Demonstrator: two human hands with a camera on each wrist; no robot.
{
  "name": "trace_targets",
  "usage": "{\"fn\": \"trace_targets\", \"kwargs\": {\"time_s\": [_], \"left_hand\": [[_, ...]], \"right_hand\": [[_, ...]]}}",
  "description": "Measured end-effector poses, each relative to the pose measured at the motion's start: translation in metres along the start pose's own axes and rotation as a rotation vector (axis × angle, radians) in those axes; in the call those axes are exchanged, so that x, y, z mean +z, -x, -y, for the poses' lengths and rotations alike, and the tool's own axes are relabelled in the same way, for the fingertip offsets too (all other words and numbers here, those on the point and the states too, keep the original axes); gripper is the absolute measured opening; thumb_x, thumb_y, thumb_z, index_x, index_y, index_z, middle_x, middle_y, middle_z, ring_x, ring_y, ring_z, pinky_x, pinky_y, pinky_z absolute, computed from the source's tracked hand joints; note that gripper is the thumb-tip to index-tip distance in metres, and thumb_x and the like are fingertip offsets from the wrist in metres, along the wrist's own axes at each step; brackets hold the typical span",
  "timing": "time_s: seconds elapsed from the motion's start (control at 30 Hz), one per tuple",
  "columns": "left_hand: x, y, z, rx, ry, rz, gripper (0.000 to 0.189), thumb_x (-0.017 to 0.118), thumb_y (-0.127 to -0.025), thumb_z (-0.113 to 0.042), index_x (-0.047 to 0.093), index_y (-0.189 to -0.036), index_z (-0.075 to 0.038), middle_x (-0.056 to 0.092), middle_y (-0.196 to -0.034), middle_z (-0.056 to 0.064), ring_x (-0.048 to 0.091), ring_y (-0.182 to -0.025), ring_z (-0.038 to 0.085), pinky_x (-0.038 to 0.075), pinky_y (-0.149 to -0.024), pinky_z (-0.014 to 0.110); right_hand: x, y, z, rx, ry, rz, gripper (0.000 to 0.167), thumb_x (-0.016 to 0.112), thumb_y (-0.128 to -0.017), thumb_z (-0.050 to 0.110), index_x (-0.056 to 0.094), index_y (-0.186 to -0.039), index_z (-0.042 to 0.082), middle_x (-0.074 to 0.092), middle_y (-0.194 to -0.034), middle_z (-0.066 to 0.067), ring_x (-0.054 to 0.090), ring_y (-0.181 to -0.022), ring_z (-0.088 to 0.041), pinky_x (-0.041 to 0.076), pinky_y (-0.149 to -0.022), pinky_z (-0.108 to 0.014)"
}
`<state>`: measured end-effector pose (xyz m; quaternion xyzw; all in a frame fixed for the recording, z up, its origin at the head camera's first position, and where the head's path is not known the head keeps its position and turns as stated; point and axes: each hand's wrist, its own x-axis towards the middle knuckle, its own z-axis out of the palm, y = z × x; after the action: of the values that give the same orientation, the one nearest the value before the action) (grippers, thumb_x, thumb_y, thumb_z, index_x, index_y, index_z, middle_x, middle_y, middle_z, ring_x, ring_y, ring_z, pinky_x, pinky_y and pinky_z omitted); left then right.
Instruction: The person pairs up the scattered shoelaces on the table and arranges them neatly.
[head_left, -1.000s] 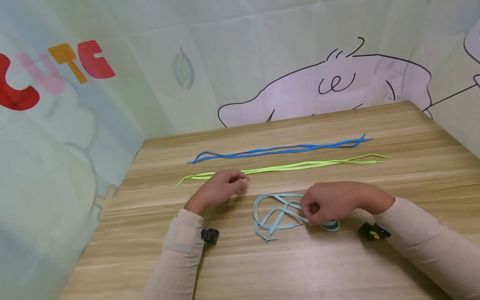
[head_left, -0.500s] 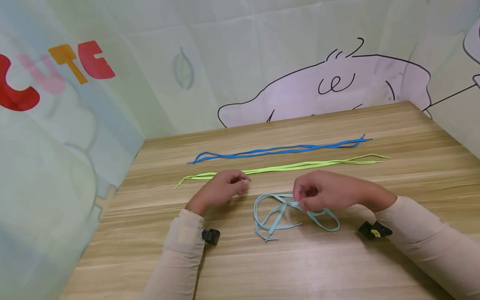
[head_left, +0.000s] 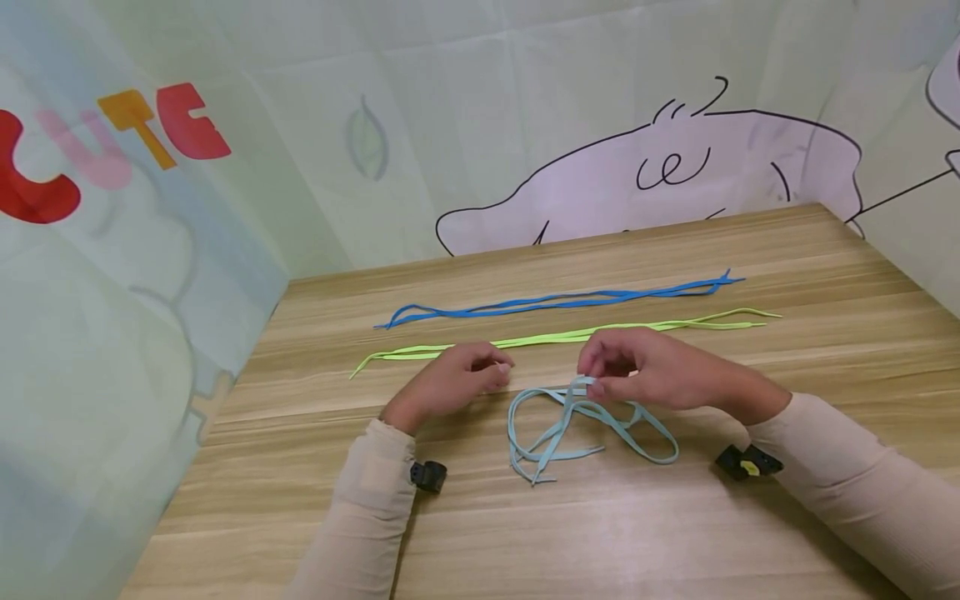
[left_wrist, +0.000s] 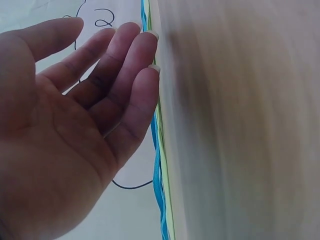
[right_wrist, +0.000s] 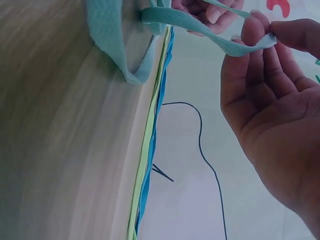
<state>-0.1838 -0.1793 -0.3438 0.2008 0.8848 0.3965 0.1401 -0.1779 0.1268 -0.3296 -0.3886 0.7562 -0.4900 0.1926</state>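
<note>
A pale blue shoelace [head_left: 648,450] lies in loose, crossing loops on the table, its tips toward the near left. My right hand [head_left: 652,371] pinches a bend of it between thumb and fingertips, lifted off the wood; the right wrist view shows the flat shoelace [right_wrist: 220,42] running from that pinch down to the loops. My left hand [head_left: 453,379] hovers just left of the pale blue loops. In the left wrist view the left hand [left_wrist: 95,110] is empty, its fingers loosely bent and the thumb apart.
A yellow-green shoelace [head_left: 555,337] lies doubled lengthwise across the table [head_left: 480,542], beyond both hands. Behind it, a blue shoelace [head_left: 525,305] is laid out the same way. A printed cloth [head_left: 465,125] hangs along the table's far and left edges.
My right hand has moved left and away from me, rising with a bend of the pale blue shoelace. My left hand has shifted slightly right. The other two shoelaces stay put.
</note>
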Motion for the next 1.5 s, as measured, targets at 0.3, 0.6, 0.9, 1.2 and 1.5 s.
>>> {"fn": "trace_targets", "kwargs": {"time_s": [0.3, 0.6, 0.9, 1.2, 1.5], "left_hand": [[0.014, -0.005, -0.008, 0.132, -0.032, 0.074, 0.028, 0.062, -0.101, -0.029, 0.069, -0.125, -0.016, 0.069, -0.11, -0.009, 0.062, -0.102, 0.009, 0.05, -0.091, 0.032], [0.03, -0.005, -0.029, 0.346, 0.103, 0.149, 0.028, 0.065, -0.099, -0.019, 0.071, -0.124, -0.008, 0.07, -0.116, -0.004, 0.062, -0.105, 0.009, 0.055, -0.087, 0.037], [0.034, -0.004, -0.032, 0.309, 0.152, 0.127, 0.016, 0.069, -0.097, -0.019, 0.074, -0.109, -0.01, 0.071, -0.099, -0.005, 0.064, -0.094, 0.012, 0.055, -0.084, 0.036], [0.032, -0.002, -0.031, 0.256, 0.214, 0.069, 0.019, 0.066, -0.098, -0.019, 0.071, -0.107, -0.003, 0.071, -0.091, -0.001, 0.066, -0.089, 0.02, 0.052, -0.081, 0.032], [0.028, -0.003, -0.027, 0.229, 0.28, -0.087, 0.016, 0.067, -0.098, -0.022, 0.072, -0.109, -0.011, 0.07, -0.085, 0.004, 0.066, -0.085, 0.03, 0.054, -0.077, 0.034]], "right_hand": [[0.003, 0.0, 0.005, 0.003, 0.044, -0.035, 0.012, 0.067, -0.097, 0.009, 0.063, -0.108, 0.008, 0.068, -0.091, -0.015, 0.061, -0.078, -0.02, 0.052, -0.067, -0.029], [0.005, 0.0, 0.006, -0.054, 0.036, -0.068, 0.008, 0.063, -0.097, 0.004, 0.065, -0.104, 0.004, 0.069, -0.089, -0.014, 0.062, -0.076, -0.019, 0.053, -0.069, -0.03], [0.004, 0.001, 0.006, -0.061, 0.032, -0.083, 0.009, 0.062, -0.098, 0.004, 0.066, -0.105, 0.008, 0.069, -0.093, -0.015, 0.064, -0.076, -0.025, 0.054, -0.068, -0.032], [0.002, 0.0, 0.004, -0.066, -0.023, -0.109, 0.01, 0.058, -0.101, 0.004, 0.065, -0.109, 0.005, 0.07, -0.097, -0.009, 0.066, -0.08, -0.033, 0.058, -0.071, -0.041], [0.001, -0.001, 0.003, -0.01, -0.028, -0.14, 0.012, 0.054, -0.104, 0.01, 0.063, -0.111, 0.005, 0.071, -0.095, -0.007, 0.066, -0.084, -0.043, 0.059, -0.074, -0.04]]}}
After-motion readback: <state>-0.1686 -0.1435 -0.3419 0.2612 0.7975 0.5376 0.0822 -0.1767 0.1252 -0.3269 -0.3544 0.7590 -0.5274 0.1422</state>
